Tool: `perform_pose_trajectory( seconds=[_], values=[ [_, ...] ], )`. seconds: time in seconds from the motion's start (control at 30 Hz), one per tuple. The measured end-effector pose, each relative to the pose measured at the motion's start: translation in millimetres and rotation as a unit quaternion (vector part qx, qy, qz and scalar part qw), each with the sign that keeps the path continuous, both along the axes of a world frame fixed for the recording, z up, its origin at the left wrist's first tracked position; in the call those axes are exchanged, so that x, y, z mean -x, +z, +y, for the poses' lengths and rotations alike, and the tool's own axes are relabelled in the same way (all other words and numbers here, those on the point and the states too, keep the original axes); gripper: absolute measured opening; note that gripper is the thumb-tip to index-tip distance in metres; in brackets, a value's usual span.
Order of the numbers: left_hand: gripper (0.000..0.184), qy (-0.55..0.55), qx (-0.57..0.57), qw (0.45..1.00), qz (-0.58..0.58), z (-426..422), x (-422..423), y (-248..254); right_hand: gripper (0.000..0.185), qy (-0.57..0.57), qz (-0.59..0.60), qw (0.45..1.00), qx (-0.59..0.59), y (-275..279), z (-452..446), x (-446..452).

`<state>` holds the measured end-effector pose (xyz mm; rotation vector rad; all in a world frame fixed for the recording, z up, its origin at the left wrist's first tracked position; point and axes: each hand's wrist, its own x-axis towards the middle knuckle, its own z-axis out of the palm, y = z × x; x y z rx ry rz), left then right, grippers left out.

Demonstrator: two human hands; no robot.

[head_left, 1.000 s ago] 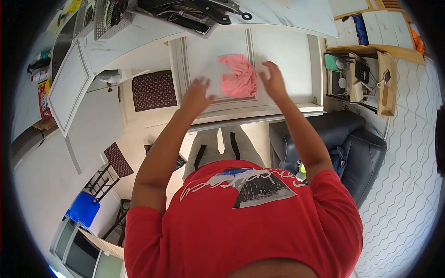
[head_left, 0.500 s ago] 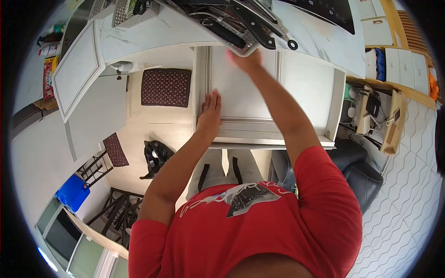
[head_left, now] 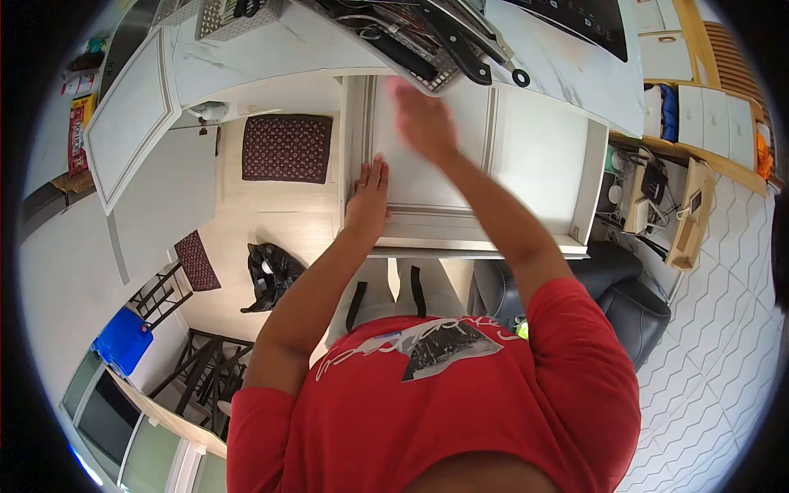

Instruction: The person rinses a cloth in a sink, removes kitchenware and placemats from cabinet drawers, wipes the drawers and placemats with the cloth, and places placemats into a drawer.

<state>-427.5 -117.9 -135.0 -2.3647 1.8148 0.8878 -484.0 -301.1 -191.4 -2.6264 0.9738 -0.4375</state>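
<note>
A pulled-out white drawer (head_left: 542,164) lies below the countertop, with nothing visible lying in it. On the left part of the drawer, by its side wall, my left hand (head_left: 369,197) rests with fingers stretched out. My right hand (head_left: 427,123) is over the back left of the drawer bottom, smeared by motion. A pink patch shows along its fingers; it looks like something held, too blurred to name. Just above that hand, a tray (head_left: 444,80) of utensils stands on the counter, with a black-handled knife (head_left: 460,57) across its right side.
The marble-patterned countertop (head_left: 246,62) carries a perforated basket (head_left: 238,20) and a black appliance (head_left: 575,25). A cabinet door (head_left: 136,119) stands open at left. On the floor are a patterned mat (head_left: 288,148) and a black plastic bag (head_left: 273,275). A black chair (head_left: 608,296) is behind, at right.
My right hand has moved back from under the tray's edge, toward me and slightly left over the drawer bottom. My left hand stays in place on the drawer.
</note>
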Motion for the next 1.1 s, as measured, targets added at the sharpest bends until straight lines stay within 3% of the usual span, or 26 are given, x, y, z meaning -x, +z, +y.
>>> perform_pose_trajectory(
  seconds=[0.03, 0.07, 0.1, 0.17, 0.2, 0.23, 0.3, 0.4, 0.43, 0.5, 0.53, 0.57, 0.6, 0.63, 0.7, 0.77, 0.83, 0.9, 0.97, 1.0, 1.03, 1.07, 1.1],
  values=[
    [0.091, -0.001, -0.01, 1.0, 0.0, 1.2, 0.1, -0.4, 0.037, 0.103, 0.017, 0.992, 0.068, 32.1, 32.8, 15.5],
    [0.092, -0.003, -0.018, 1.0, -0.001, 1.4, 0.5, -0.3, 0.043, 0.145, 0.038, 0.988, 0.027, 38.4, 56.4, 25.6],
    [0.092, -0.005, -0.015, 1.0, -0.003, 0.9, 0.2, 0.5, 0.043, 0.144, 0.037, 0.989, 0.03, 37.7, 53.1, 30.6],
    [0.091, -0.001, -0.028, 0.999, 0.016, 3.6, 1.3, 2.0, 0.039, 0.296, -0.051, 0.952, 0.058, 35.3, 43.6, 49.4],
    [0.091, -0.001, -0.03, 0.999, 0.016, 4.8, 1.7, 2.3, 0.038, 0.274, 0.047, 0.958, 0.064, 12.0, 21.3, 43.1],
    [0.09, -0.002, -0.03, 0.999, 0.011, 5.8, 3.8, 2.3, 0.038, 0.18, -0.029, 0.983, 0.014, 11.2, -4.9, 36.3],
    [0.089, 0.001, -0.026, 1.0, 0.0, 3.8, 3.2, 1.7, 0.04, 0.061, -0.003, 0.997, 0.046, 11.2, -41.3, 15.7],
    [0.088, -0.016, 0.003, 1.0, -0.004, 4.1, 3.7, -0.8, 0.04, 0.11, -0.06, 0.992, 0.006, 7.0, 21.0, 0.3],
    [0.088, -0.012, -0.014, 1.0, -0.002, 4.7, 4.5, -4.4, 0.04, 0.168, 0.01, 0.985, -0.035, 22.4, 49.9, 4.8],
    [0.088, -0.003, -0.033, 0.999, 0.0, 6.5, 3.3, -6.8, 0.039, 0.274, -0.039, 0.959, 0.053, 5.2, 48.6, 9.4],
    [0.086, -0.008, -0.005, 1.0, -0.01, 7.2, 3.0, -7.1, 0.041, 0.295, -0.11, 0.935, -0.164, -7.8, 25.3, -2.2],
    [0.084, -0.012, 0.024, 0.999, -0.019, 7.4, 3.8, -6.9, 0.043, 0.301, -0.173, 0.861, -0.372, -18.0, 3.7, -11.2],
    [0.084, -0.006, 0.026, 0.999, -0.02, 4.7, 3.7, -5.0, 0.042, 0.231, -0.079, 0.97, -0.015, 11.6, -14.2, -14.2],
    [0.083, -0.01, 0.03, 0.999, -0.019, 3.4, 2.5, -1.3, 0.04, 0.091, -0.052, 0.982, -0.158, 31.8, -23.4, -20.0],
    [0.083, -0.018, 0.027, 0.999, -0.013, 11.8, 4.7, -2.0, 0.04, -0.018, 0.013, 0.988, -0.15, 18.8, -19.7, -31.7],
    [0.08, -0.02, 0.033, 0.999, -0.027, 8.5, 3.8, -7.1, 0.039, 0.122, -0.154, 0.98, 0.009, 14.5, 10.6, -23.6],
    [0.078, -0.01, 0.007, 1.0, -0.009, 5.4, 2.1, 2.0, 0.035, 0.249, -0.032, 0.967, 0.049, 30.1, 50.2, 3.3],
    [0.076, -0.004, -0.016, 1.0, 0.007, 3.7, 1.7, -0.2, 0.038, 0.322, -0.092, 0.942, -0.004, 37.7, 36.2, 6.6],
    [0.068, -0.03, 0.08, 0.996, -0.042, 9.8, 1.4, -8.3, 0.034, 0.196, -0.174, 0.938, -0.229, 10.2, -17.2, 2.6],
    [0.068, -0.03, 0.079, 0.995, -0.044, 6.6, -2.6, -5.4, 0.032, 0.127, 0.037, 0.974, -0.183, 9.9, -45.5, 0.1],
    [0.064, 0.0, 0.064, 0.998, 0.015, 0.1, -7.9, 3.1, 0.03, 0.049, 0.247, 0.959, -0.13, 13.8, -61.7, 0.7],
    [0.06, 0.026, 0.051, 0.995, 0.075, -11.5, -13.8, 11.5, 0.03, 0.043, 0.247, 0.959, -0.13, 13.6, -59.8, 2.5],
    [0.056, 0.057, 0.05, 0.992, 0.098, -31.4, -23.3, 18.9, 0.028, 0.035, 0.174, 0.983, -0.051, 12.6, -53.7, 5.4]
  ],
)
